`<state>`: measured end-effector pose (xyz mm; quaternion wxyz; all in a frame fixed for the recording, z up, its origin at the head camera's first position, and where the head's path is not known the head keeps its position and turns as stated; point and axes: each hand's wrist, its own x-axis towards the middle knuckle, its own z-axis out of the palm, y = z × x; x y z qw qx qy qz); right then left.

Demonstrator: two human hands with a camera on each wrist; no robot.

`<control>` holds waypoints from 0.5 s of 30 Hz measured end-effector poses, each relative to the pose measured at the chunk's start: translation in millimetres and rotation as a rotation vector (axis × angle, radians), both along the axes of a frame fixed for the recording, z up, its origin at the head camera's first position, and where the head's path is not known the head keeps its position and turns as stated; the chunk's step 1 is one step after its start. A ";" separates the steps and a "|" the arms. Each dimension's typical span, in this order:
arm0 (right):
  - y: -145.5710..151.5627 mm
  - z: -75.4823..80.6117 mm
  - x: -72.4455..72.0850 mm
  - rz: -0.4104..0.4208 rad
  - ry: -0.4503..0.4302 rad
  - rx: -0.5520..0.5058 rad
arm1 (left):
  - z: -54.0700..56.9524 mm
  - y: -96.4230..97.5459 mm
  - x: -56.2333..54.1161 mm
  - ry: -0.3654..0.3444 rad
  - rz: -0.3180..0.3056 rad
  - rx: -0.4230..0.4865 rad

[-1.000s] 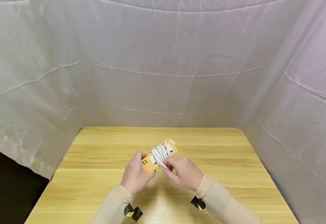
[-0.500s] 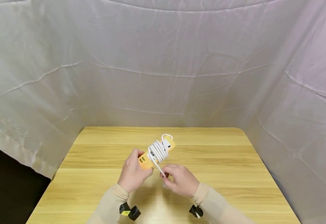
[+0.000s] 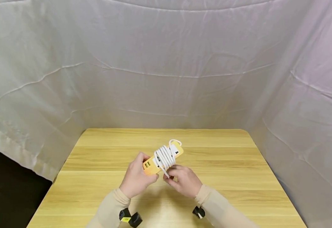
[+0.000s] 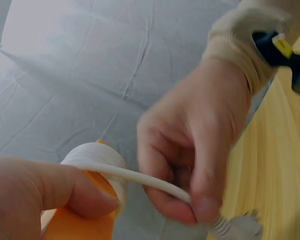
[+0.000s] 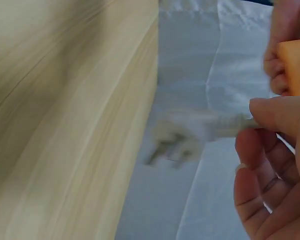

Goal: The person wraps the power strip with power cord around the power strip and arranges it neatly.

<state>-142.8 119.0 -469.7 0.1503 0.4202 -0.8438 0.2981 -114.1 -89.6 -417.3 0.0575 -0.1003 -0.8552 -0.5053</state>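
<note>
An orange power strip [image 3: 149,168] with white socket faces and two USB ports slants up to the right over the table. My left hand [image 3: 135,177] grips its lower left end, thumb along the near side. Several turns of white cord [image 3: 165,156] wrap round its middle, and a small loop of cord arches off the far end. Between thumb and fingertips, my right hand [image 3: 185,181] pinches the cord's free end just behind the plug. In the right wrist view the white plug [image 5: 182,132] sticks out past those fingers, its metal prongs blurred.
Beneath the hands is a wood-grain table [image 3: 225,164]. Grey fabric [image 3: 166,95] hangs behind it and along both sides. Black wrist cameras [image 3: 130,218] are strapped under both sleeves.
The right hand first drew the cord down toward the body, then rose slightly back toward the strip. The strip shifted left and then right again, still in the left hand.
</note>
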 end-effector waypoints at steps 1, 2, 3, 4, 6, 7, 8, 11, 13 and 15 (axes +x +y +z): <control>-0.5 -1.5 -1.6 0.002 0.010 -0.001 | 0.9 0.9 0.8 0.009 -0.012 -0.003; -0.8 -3.0 -3.2 0.003 0.018 -0.003 | 1.8 2.0 1.8 0.015 -0.025 -0.002; -1.3 -4.4 -4.9 0.007 0.020 -0.005 | 2.1 2.9 2.4 0.020 -0.036 -0.004; -1.6 -5.6 -6.2 0.011 0.014 -0.010 | 2.0 3.8 3.0 0.025 -0.044 -0.008; -2.3 -8.6 -8.3 0.027 -0.007 -0.025 | 0.8 5.1 3.6 0.035 -0.054 -0.012; -2.9 -9.8 -9.1 0.042 -0.024 -0.035 | -0.2 5.5 3.8 0.035 -0.053 -0.013; -3.5 -11.4 -9.7 0.057 -0.037 -0.042 | -1.2 5.8 4.0 0.034 -0.052 -0.010; -5.0 -16.4 -10.7 0.091 -0.058 -0.051 | -4.5 6.2 3.8 0.026 -0.067 0.005; -5.6 -19.7 -10.8 0.084 -0.020 -0.043 | -6.1 6.1 4.2 0.017 -0.103 0.019; -5.5 -22.7 -12.4 0.061 0.083 -0.008 | -7.3 5.6 5.1 0.009 -0.152 0.028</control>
